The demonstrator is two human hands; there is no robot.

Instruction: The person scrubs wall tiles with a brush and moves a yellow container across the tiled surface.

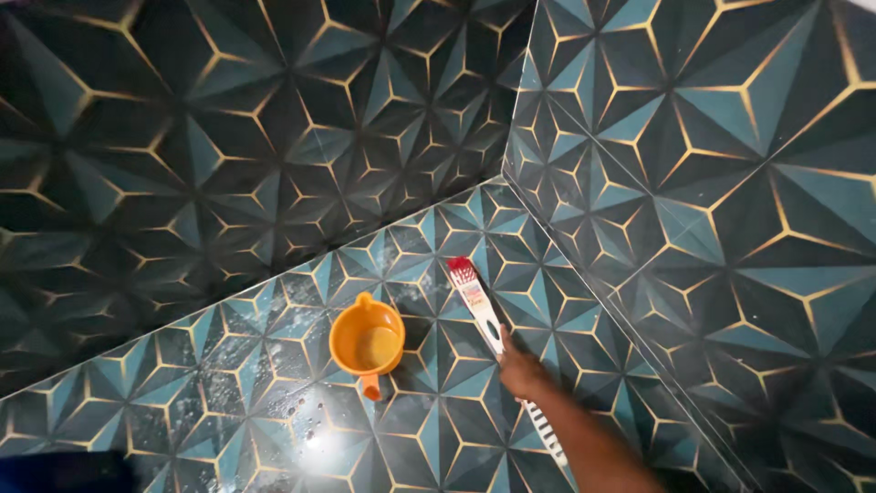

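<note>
Gripping white brush [478, 306], right hand [522, 372], orange jug [367, 342] just left

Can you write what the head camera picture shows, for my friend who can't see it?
A right hand holds a white scrub brush with red bristles against a wet tiled floor. An orange jug stands just left of the brush. Dark tiled walls with teal and gold stars meet in the corner.

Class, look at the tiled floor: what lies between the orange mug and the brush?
In the head view, only wet, speckled floor tile lies between the orange mug and the brush, which the right hand holds.
</note>
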